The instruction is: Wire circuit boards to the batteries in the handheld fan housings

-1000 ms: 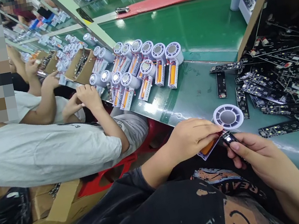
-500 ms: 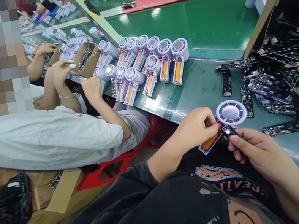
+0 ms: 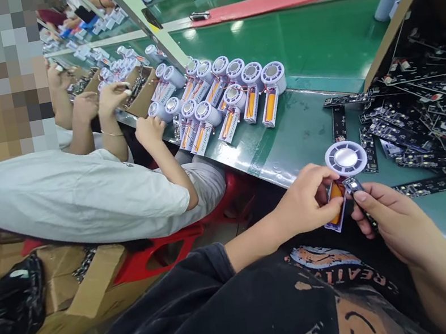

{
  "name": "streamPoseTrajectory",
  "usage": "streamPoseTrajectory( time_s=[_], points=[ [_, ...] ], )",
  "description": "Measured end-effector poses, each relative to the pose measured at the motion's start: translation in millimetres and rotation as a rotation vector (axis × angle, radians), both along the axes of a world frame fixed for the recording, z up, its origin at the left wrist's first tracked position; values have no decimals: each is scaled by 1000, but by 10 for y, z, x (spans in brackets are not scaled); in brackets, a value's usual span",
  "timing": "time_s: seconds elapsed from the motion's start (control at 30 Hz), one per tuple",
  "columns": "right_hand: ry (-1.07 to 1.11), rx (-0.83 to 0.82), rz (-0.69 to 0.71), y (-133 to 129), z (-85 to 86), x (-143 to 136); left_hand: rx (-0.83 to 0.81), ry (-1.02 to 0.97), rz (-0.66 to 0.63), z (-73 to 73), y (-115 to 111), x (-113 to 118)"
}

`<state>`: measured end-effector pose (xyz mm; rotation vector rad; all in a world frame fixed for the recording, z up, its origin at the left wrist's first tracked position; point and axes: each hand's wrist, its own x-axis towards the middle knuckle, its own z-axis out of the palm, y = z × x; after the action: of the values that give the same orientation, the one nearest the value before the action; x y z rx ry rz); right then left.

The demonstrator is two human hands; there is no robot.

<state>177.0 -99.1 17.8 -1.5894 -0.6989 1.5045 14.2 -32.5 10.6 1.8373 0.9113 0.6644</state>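
A lavender handheld fan with a round ringed head lies at the table's front edge, its open handle towards me. An orange battery shows in that handle. My left hand is closed on the handle, thumb and fingers around its upper end. Between the thumb and fingers of my right hand is a narrow black circuit board, its upper end close beside the battery. Thin wires run near the fan's neck, partly hidden by my fingers.
A pile of black circuit boards spills from a cardboard box at the right. Several fans with orange batteries stand further left. Beside me sits a co-worker in a white sleeve, one hand near those fans.
My left hand and the fan's handle have moved a little to the right. The circuit board in my right hand has shifted right and slightly up, showing more of its length.
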Motion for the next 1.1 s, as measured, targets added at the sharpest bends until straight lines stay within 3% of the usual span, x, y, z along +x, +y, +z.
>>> streamPoseTrajectory(
  time_s=[0.13,0.2,0.33,0.43,0.67,0.87,1.1],
  points=[
    [-19,24,15,13,24,-8,377,139,-7,119,71,-26],
    [-32,28,22,13,24,-8,502,208,-85,214,172,-16],
    [-36,15,15,-1,6,-4,485,344,-329,391,386,2],
    [-26,-5,9,-7,-2,-2,406,395,-372,466,469,27],
    [8,9,-28,-11,-42,5,315,404,-213,473,446,190],
    [35,109,-111,-33,-84,11,307,354,-77,340,360,224],
    [74,214,-159,-23,-71,-9,497,213,42,175,145,81]
  ],
)
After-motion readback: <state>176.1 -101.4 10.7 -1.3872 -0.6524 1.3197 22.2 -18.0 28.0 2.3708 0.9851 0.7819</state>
